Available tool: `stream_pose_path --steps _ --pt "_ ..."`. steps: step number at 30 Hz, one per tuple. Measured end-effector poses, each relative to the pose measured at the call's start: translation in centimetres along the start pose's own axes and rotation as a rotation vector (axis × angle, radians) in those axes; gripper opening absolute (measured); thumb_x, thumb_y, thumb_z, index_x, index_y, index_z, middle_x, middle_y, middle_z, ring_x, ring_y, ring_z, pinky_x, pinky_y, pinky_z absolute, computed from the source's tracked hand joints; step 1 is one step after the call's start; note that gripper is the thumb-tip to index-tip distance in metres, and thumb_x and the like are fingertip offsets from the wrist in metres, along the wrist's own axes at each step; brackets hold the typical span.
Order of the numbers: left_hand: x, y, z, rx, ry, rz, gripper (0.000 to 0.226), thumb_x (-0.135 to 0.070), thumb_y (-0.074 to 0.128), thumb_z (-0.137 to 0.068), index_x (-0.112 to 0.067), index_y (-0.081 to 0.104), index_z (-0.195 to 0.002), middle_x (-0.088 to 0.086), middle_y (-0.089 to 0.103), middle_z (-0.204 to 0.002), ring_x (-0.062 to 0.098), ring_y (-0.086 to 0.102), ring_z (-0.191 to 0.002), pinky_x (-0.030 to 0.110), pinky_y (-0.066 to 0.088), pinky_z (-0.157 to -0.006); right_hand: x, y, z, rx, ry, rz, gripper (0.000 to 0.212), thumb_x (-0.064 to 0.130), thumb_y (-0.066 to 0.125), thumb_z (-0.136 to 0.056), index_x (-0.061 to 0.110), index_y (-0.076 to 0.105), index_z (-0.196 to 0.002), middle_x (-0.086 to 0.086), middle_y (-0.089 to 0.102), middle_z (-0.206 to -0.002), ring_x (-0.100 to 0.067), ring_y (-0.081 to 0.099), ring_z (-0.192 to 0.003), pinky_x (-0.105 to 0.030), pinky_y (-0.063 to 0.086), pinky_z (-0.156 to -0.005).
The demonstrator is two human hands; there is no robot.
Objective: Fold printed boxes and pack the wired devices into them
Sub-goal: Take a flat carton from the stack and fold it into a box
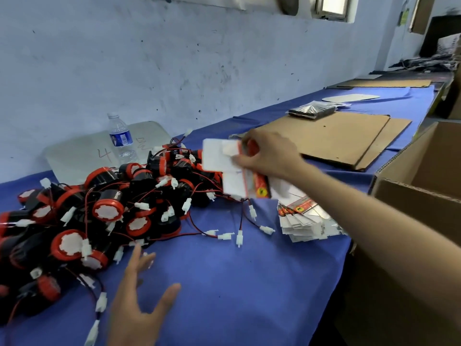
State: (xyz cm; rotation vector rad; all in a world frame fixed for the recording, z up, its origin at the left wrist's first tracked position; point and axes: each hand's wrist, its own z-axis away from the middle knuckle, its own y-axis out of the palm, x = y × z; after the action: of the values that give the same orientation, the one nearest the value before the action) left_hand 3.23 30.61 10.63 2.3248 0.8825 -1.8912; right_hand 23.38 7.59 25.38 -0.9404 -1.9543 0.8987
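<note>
Right hand at full arm's reach, pinch grip on a flat printed box; left hand low, splayed wide, empty.

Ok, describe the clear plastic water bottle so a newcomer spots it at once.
Find the long table under blue cloth, then the heap of black-and-red round wired devices on its left. Behind that heap, by the pale wall, the clear plastic water bottle with a blue label stands on a translucent sheet. It alone stands upright.
</note>
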Motion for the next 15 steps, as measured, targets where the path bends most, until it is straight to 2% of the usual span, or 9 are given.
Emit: stream_pose_path --steps 2,4,5,7,9,12,13,15 --pt "-0.1 0.4 0.4 0.024 0.041 -0.018 0.121 -0.069 0.082 -0.039 -0.050 0.018 -0.140 -0.027 0.043 -0.135 -0.001 0.047 -0.119 0.031 0.037 -0.096 3.4 3.6 2.5 0.040 -0.075 -0.156 0.049 0.061 0.063 -0.075 0.031 0.057 -0.113 0.008 0.063 -0.112 -0.018 0.058 -0.101 -0.032 0.043 -0.074" --pt "0.1 0.7 0.5 0.014 0.052 -0.034 0.124 -0.056 0.091 -0.034 -0.051 0.019 -0.136 -0.026 0.038 -0.137 0.001 0.042 -0.128 0.025 0.037 -0.095 6.7 7.3 5.2 0.071 -0.158 -0.277 0.057 0.061 0.061 -0.080 0.030 0.054 -0.127 0.008 0.059 -0.125 -0.018 0.056 -0.112 -0.038 0.048 -0.087" --pt "0.1 0.5 0.5 -0.009 0.064 -0.009 0.120 -0.055 0.087 -0.036 -0.052 0.018 -0.134 -0.025 0.036 -0.138 0.004 0.039 -0.133 0.024 0.037 -0.097 8.2 9.2 6.4 0.084 -0.197 -0.349 0.059 0.059 0.060 -0.082 0.028 0.052 -0.132 0.007 0.058 -0.129 -0.018 0.055 -0.115 -0.039 0.048 -0.091" --pt "0.1 0.1 0.2 -0.064 0.079 0.094 0.128 -0.067 0.084 -0.038 -0.047 0.009 -0.140 -0.021 0.036 -0.141 0.003 0.037 -0.135 0.026 0.038 -0.103 10.0 11.6 8.3 0.094 -0.214 -0.517 0.059 0.054 0.059 -0.085 0.025 0.051 -0.135 0.007 0.058 -0.128 -0.016 0.055 -0.115 -0.039 0.047 -0.093" --pt "0.3 -0.3 0.2 -0.071 0.060 0.136 0.141 -0.075 0.082 -0.032 -0.047 0.001 -0.144 -0.024 0.038 -0.142 0.000 0.037 -0.134 0.034 0.039 -0.108 10.9 13.1 9.6 0.085 -0.177 -0.680 0.060 0.055 0.053 -0.082 0.025 0.053 -0.134 0.010 0.061 -0.124 -0.010 0.056 -0.111 -0.036 0.048 -0.092" --pt "-0.1 -0.1 0.5 -0.109 0.046 0.170 0.132 -0.078 0.081 -0.032 -0.066 0.003 -0.139 -0.036 0.041 -0.137 -0.001 0.040 -0.132 0.034 0.041 -0.107 11.0 13.7 9.9 0.082 -0.129 -0.908 0.059 0.053 0.044 -0.079 0.026 0.057 -0.130 0.016 0.062 -0.121 0.000 0.059 -0.101 -0.024 0.046 -0.083" --pt "0.0 0.1 0.5 -0.135 0.062 0.165 0.126 -0.077 0.080 -0.038 -0.068 0.005 -0.138 -0.037 0.042 -0.137 -0.001 0.042 -0.131 0.031 0.042 -0.105 10.9 13.7 9.7 0.093 -0.122 -0.997 0.055 0.050 0.043 -0.082 0.026 0.059 -0.128 0.016 0.063 -0.121 0.001 0.059 -0.101 -0.022 0.046 -0.084" --pt "0.0 0.5 0.6 -0.214 0.083 0.129 0.114 -0.068 0.081 -0.054 -0.066 0.007 -0.141 -0.035 0.045 -0.135 0.000 0.046 -0.127 0.036 0.042 -0.103 10.4 13.4 9.6 0.147 -0.103 -1.167 0.039 0.039 0.041 -0.090 0.027 0.063 -0.120 0.014 0.065 -0.120 -0.004 0.059 -0.111 -0.023 0.046 -0.092"
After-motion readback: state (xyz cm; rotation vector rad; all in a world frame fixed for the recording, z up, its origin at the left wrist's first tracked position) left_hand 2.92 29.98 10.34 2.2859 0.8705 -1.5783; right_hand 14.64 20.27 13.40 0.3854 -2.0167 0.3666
